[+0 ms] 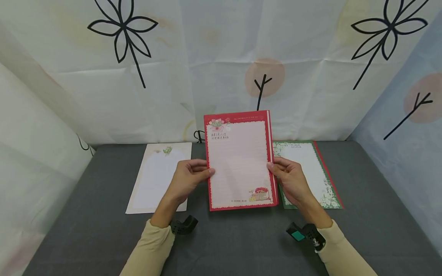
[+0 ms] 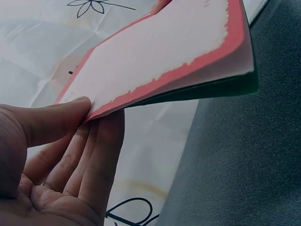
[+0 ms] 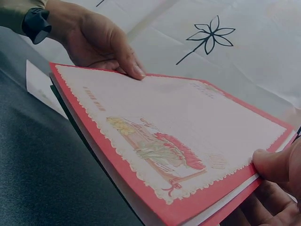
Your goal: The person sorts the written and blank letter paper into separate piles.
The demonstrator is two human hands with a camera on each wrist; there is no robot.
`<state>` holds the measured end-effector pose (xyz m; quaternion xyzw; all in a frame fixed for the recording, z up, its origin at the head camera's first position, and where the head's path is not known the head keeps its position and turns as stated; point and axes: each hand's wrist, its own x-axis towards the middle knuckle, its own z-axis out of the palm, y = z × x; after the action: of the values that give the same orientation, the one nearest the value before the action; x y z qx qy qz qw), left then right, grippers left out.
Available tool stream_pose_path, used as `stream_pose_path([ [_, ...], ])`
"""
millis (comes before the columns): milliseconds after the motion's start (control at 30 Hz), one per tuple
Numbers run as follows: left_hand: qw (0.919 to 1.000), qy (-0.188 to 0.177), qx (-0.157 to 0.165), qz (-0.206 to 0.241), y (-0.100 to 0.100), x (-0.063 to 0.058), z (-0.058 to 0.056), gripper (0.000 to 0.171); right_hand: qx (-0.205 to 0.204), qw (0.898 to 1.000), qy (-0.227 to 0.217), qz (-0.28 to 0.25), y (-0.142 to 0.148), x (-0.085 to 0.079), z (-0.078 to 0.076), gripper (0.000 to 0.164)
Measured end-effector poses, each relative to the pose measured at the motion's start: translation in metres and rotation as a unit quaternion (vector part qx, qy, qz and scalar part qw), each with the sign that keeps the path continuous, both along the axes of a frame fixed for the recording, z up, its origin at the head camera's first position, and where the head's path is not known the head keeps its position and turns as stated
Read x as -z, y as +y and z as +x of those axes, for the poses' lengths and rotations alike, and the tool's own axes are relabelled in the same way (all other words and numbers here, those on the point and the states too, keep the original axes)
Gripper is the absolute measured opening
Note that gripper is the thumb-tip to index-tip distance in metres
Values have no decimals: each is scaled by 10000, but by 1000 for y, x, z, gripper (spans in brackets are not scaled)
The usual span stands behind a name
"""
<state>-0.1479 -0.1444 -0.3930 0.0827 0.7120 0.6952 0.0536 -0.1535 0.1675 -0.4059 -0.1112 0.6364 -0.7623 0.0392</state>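
Note:
Both hands hold up a stack of red-bordered letter paper (image 1: 238, 161), tilted towards the head camera, one hand at each side edge. My left hand (image 1: 188, 178) pinches its left edge, thumb on the front and fingers behind. On the opposite edge my right hand (image 1: 291, 180) grips it the same way. The top sheet carries flower drawings at upper left and lower right, plus two short handwritten lines. A green layer (image 2: 211, 88) shows beneath the red sheets in the left wrist view. The right wrist view shows the stack's lower flower picture (image 3: 164, 146) close up.
A pale sheet (image 1: 153, 184) with a small green motif lies on the dark grey table (image 1: 235, 245) at left. To the right, partly behind my hand, is a green-bordered floral sheet (image 1: 305, 168) with a red edge. A white patterned cloth (image 1: 214, 76) hangs behind.

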Motion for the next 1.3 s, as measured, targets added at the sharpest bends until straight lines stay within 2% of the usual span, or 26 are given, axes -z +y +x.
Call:
stream_pose_path([
  [133, 9999, 85, -48, 20, 0, 0, 0, 31, -34, 10000, 28, 44, 0, 0, 0, 36],
  [300, 9997, 204, -138, 60, 1, 1, 0, 29, 27, 10000, 79, 51, 0, 0, 0, 31],
  [600, 9990, 288, -332, 49, 0, 1, 1, 29, 617, 9972, 415, -15, -4, -2, 2, 26],
  [933, 9991, 249, -303, 176, 1, 1, 0, 28, 1065, 9916, 687, 246, -7, 0, 3, 24],
  [1300, 9994, 256, -187, 146, 1, 0, 0, 29, 1071, 9916, 728, 60, -6, 0, 1, 15],
])
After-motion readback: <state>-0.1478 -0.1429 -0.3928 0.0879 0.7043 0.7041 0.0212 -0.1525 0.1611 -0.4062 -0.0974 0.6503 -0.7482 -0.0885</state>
